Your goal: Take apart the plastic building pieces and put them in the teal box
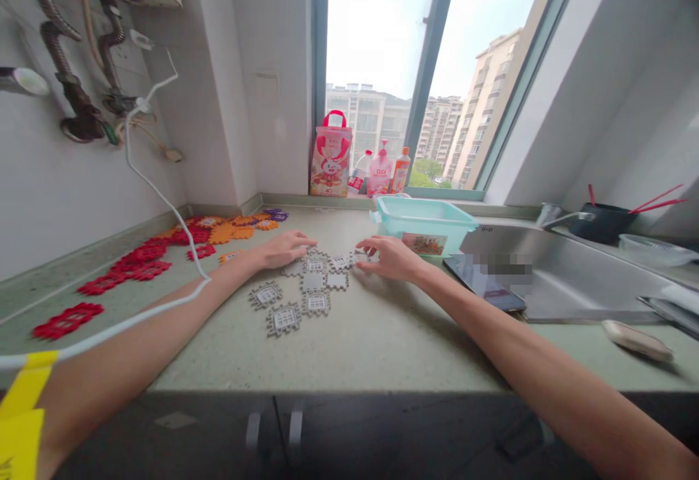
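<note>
Green countertop (382, 349), right grip (394, 257) half-closed around a gray piece (359, 256)

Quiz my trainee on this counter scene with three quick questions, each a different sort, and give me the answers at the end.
1. True or false: the left hand is closer to the orange pieces than the right hand is.
2. What color are the puzzle-edged pieces nearest the right hand? A) red B) gray C) purple
3. Fill in the blank: the pink pump bottle stands by the ___.

Key: 1: true. 2: B. 3: window.
</note>
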Action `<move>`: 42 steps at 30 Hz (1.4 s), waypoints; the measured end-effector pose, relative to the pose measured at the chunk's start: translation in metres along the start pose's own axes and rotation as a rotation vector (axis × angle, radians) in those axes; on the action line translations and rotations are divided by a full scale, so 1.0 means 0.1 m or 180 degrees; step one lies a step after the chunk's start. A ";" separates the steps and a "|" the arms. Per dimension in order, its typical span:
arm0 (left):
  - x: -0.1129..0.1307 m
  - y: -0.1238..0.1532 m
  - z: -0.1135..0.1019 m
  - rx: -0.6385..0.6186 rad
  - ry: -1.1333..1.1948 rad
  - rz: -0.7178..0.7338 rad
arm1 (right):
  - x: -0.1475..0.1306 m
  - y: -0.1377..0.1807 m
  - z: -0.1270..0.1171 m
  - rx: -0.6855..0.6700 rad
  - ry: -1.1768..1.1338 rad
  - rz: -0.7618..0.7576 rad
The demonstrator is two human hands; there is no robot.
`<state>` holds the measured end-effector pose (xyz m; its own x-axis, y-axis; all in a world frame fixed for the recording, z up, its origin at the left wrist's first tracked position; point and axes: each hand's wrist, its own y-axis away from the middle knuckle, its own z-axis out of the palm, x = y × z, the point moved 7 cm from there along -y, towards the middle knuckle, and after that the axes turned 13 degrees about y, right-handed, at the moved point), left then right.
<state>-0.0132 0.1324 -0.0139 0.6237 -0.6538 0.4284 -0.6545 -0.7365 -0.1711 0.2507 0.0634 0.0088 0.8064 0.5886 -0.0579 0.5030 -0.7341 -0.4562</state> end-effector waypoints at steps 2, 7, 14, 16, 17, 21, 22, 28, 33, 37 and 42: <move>0.04 0.01 -0.01 0.0015 0.0006 -0.0001 | -0.07 -0.05 0.04 0.0182 -0.0254 -0.0033; 0.05 0.00 -0.08 0.0408 0.0195 -0.0287 | -0.29 -0.11 0.25 -0.0119 -0.0679 -0.0643; -0.12 0.09 -0.36 0.0201 0.0649 -0.0610 | -0.16 -0.10 0.34 -0.0390 -0.1068 -0.0330; -0.12 0.14 -0.37 -0.0316 0.0874 -0.0632 | -0.14 -0.11 0.33 -0.0320 -0.0985 -0.0267; -0.11 0.17 -0.37 -0.0542 0.0914 -0.0647 | -0.12 -0.12 0.33 -0.0274 -0.0920 -0.0229; -0.05 0.23 -0.36 -0.0906 0.0813 -0.0780 | -0.05 -0.10 0.23 0.0009 -0.0526 -0.0010; -0.03 0.24 -0.35 -0.0921 0.0758 -0.0804 | -0.04 -0.09 0.17 0.0123 -0.0463 0.0031; 0.08 0.21 -0.26 -0.0810 0.0275 -0.0713 | -0.37 0.03 -0.07 0.0179 -0.0787 -0.0560; -0.01 0.20 -0.26 -0.0593 0.0236 -0.0666 | -0.62 0.09 0.02 -0.0457 -0.0755 -0.0801; -0.08 0.21 -0.35 -0.0279 0.0073 -0.0601 | -0.60 0.07 0.06 -0.0456 -0.0716 -0.0689; 0.11 0.17 -0.36 0.0271 0.0195 -0.0369 | -0.48 0.06 0.06 -0.0372 -0.0504 -0.0529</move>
<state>-0.0329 0.1183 0.0198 0.6640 -0.5536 0.5026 -0.5393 -0.8202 -0.1910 0.2134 0.0325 0.0034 0.6555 0.7433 -0.1332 0.6645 -0.6516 -0.3658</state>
